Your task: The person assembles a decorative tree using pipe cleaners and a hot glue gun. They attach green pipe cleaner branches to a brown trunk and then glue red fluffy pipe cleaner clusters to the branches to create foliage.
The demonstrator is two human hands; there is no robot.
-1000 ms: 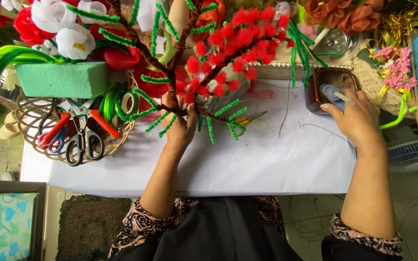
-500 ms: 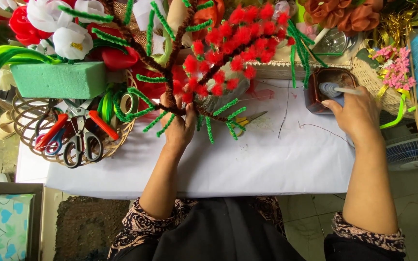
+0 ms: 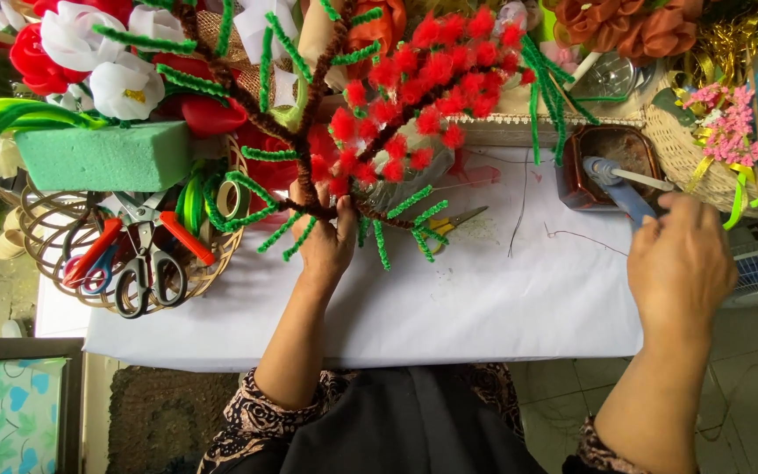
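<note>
Right hand [image 3: 679,263] has drawn back from the brown dish [image 3: 608,167]; left hand [image 3: 325,239] still grips the stem [image 3: 309,209].

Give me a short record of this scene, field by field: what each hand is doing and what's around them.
Left hand: grips the stem of a pipe-cleaner tree with red tufts
Right hand: on a blue-handled tool over a brown dish
Surface: white cloth
Left side: wire basket with scissors, green foam block
</note>
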